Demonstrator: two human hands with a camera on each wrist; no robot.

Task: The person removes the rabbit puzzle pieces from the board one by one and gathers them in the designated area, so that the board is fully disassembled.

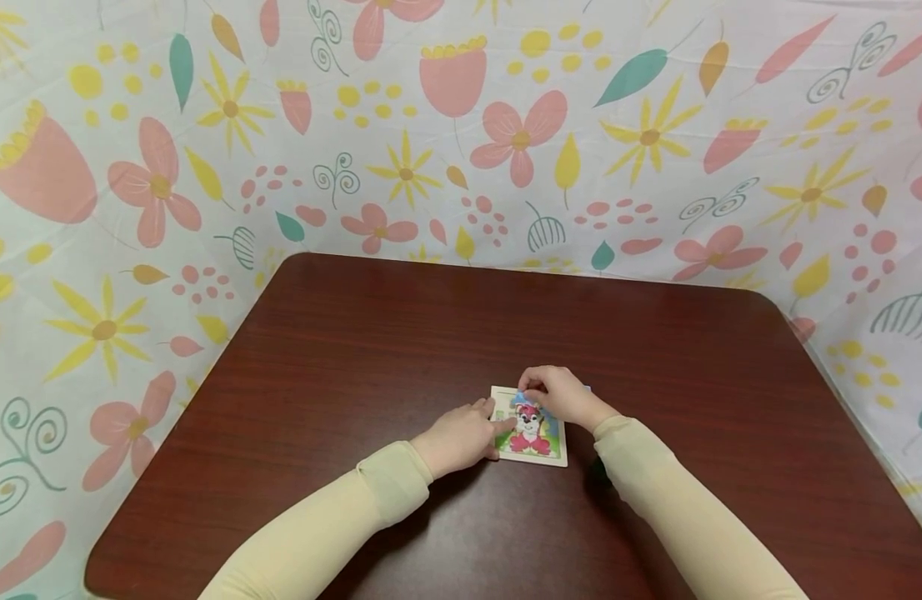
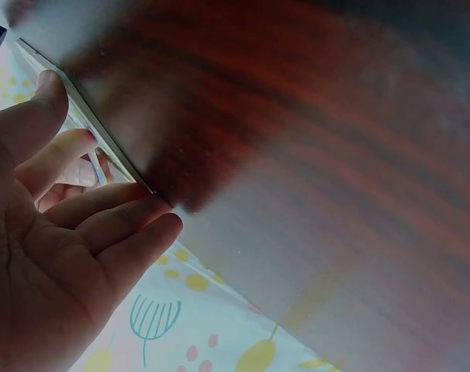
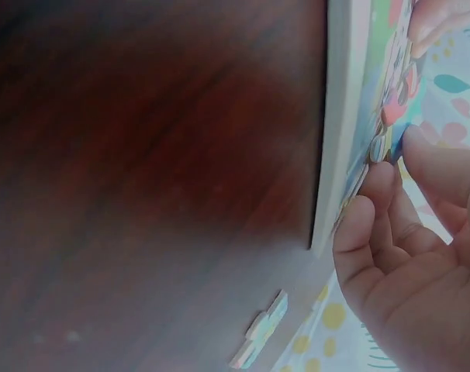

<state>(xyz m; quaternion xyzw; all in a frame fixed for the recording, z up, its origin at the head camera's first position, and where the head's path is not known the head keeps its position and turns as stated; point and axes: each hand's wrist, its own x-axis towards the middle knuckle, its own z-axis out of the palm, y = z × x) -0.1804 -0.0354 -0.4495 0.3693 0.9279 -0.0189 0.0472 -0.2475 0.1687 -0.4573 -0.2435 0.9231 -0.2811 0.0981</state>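
Table [image 1: 401, 333]: wall cloth [image 1: 431, 108] behind, also at left and right sides. Puzzle board [image 1: 536, 460]: flat on table, right of table's middle. Left hand [image 1: 464, 435]: at board's left edge, touching, one finger reaching over board. Right hand [image 1: 562, 393]: over board's far right part. Puzzle piece [image 1: 522, 400]: in right hand's fingertips, above board's far part. Loose piece [image 3: 260, 333]: on table, apart from board, near right hand.

Puzzle board [image 1: 532, 461]: cream rim, picture in pink, white, green and blue. Puzzle piece [image 1: 522, 400]: blue. Sleeves [image 1: 303, 533]: plain pale yellow. Table [image 1: 401, 333]: reddish-brown, grained. Backdrop [image 1: 431, 187]: white, pink-yellow-teal floral.
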